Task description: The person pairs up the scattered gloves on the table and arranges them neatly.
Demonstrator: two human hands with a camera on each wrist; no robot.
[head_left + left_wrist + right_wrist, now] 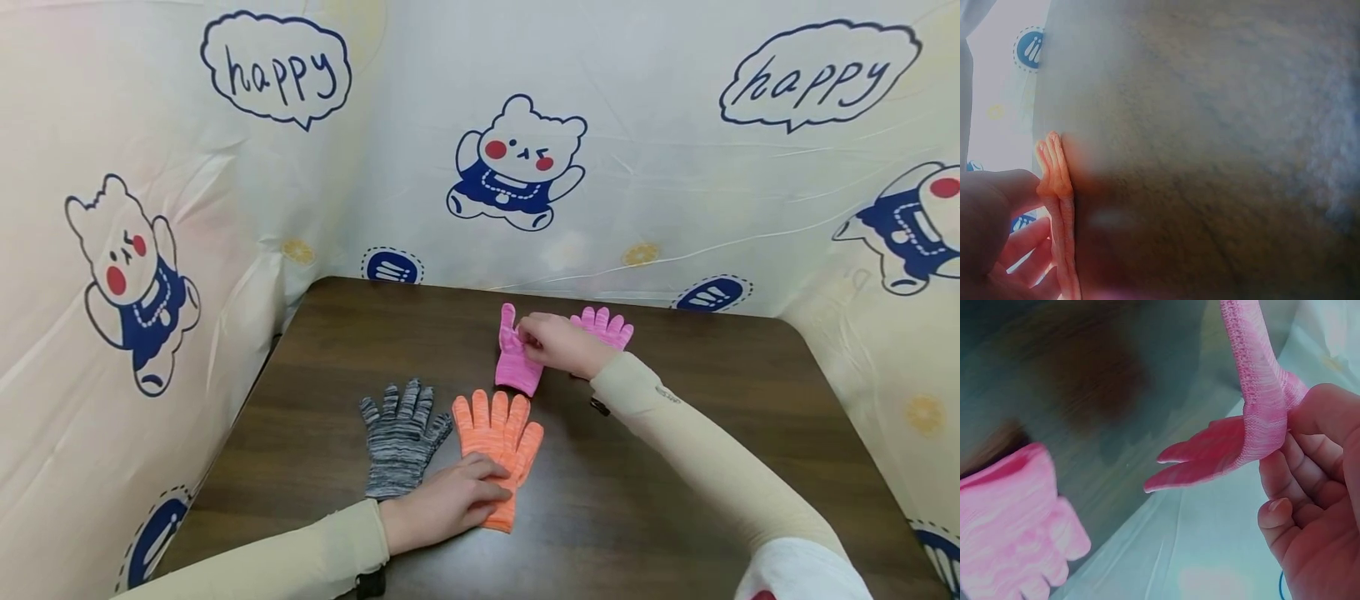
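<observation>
With thumb and forefinger my right hand [566, 343] pinches a pink knit glove [517, 367] at the back of the table. In the right wrist view this glove [1260, 406] hangs bent from the right hand [1319, 481], part of it raised off the table. A second pink glove [604, 327] lies just right of it, partly behind the hand. My left hand [442, 504] rests its fingers on the lower part of an orange glove [497, 429], which appears edge-on as layered orange fabric [1063, 212] in the left wrist view.
Left of the orange glove lies a grey-and-black striped glove [397, 450], its cuff close to my left wrist. The dark wooden table [660, 517] is bordered at the back and sides by a white curtain [637, 192] printed with cartoon bears.
</observation>
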